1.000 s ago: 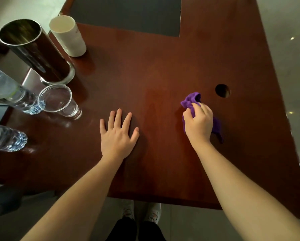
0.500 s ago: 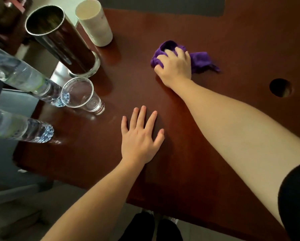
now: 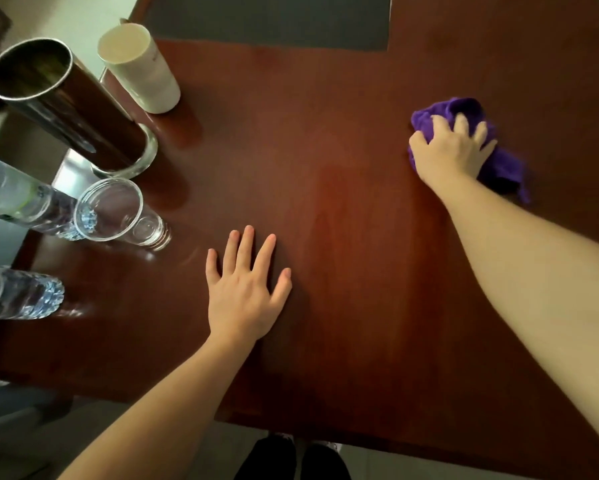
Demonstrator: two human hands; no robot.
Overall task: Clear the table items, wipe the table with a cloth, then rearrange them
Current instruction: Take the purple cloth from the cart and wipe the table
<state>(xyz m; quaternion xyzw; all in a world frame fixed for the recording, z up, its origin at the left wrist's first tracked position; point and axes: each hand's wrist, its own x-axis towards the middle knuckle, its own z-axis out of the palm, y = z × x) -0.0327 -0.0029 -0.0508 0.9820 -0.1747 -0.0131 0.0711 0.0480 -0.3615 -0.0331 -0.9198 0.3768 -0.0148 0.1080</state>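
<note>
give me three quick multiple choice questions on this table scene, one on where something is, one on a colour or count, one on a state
1. Where do the cups and bottles stand?
A. left edge
B. right edge
C. centre

2. What colour is the cloth?
A. white
B. purple
C. green

3. How does the left hand lie?
A. curled round a cup
B. flat on the table
C. raised

Key: 1 A, the white cup, steel tumbler, clear cup and bottles crowd the left edge. 2 B, the cloth under the right hand is purple. 3 B, the left hand rests flat on the table.
</note>
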